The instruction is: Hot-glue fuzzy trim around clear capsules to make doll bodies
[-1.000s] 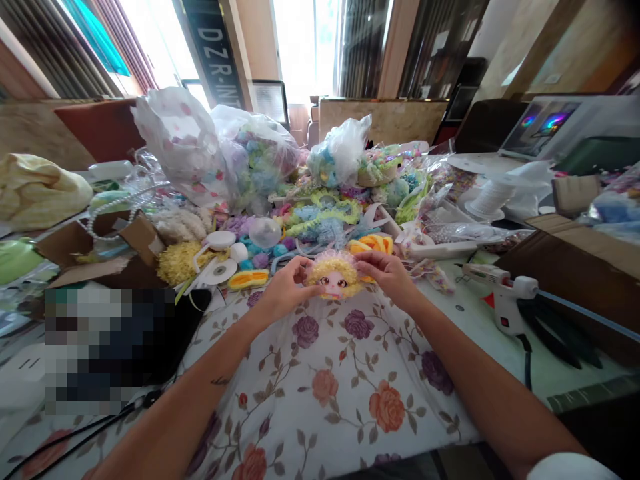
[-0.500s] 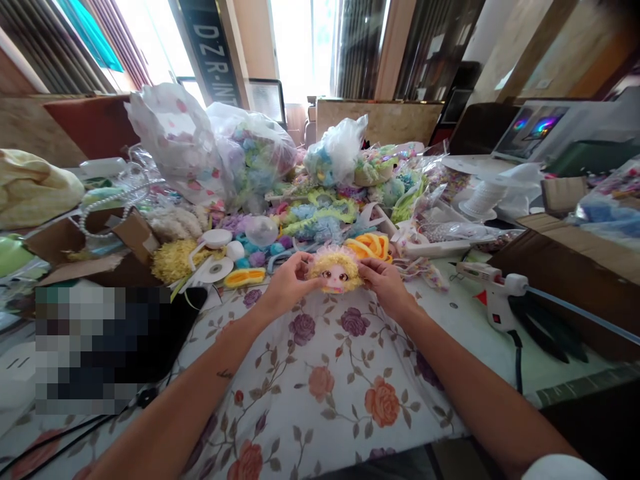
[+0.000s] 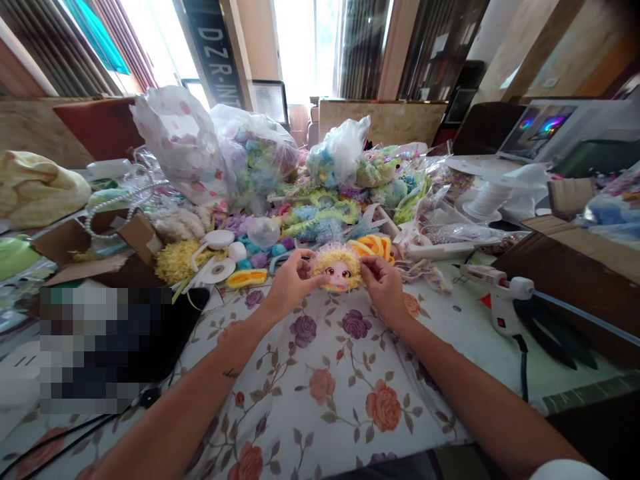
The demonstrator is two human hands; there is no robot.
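A small doll head (image 3: 339,272) with curly yellow hair, large brown eyes and a pale pink frill on top is held up facing me, above the floral cloth (image 3: 320,353). My left hand (image 3: 295,279) is closed on its left edge, thumb at the front by the cheek. On the other side, my right hand (image 3: 383,283) pinches the yellow hair at the right edge. Orange and yellow plush strips (image 3: 373,247) lie just behind the head and my right hand.
Bagged trimmings (image 3: 257,157) and pompoms are heaped along the back. A glue gun (image 3: 500,293) and black-handled tool (image 3: 555,337) lie right, beside a cardboard box (image 3: 570,267). An open box (image 3: 95,247), white reel (image 3: 217,270) and black cables (image 3: 65,437) are left.
The view has shifted slightly, so the background sits a little further right. My right fingers have moved a little on the hair, and the face is seen more fully.
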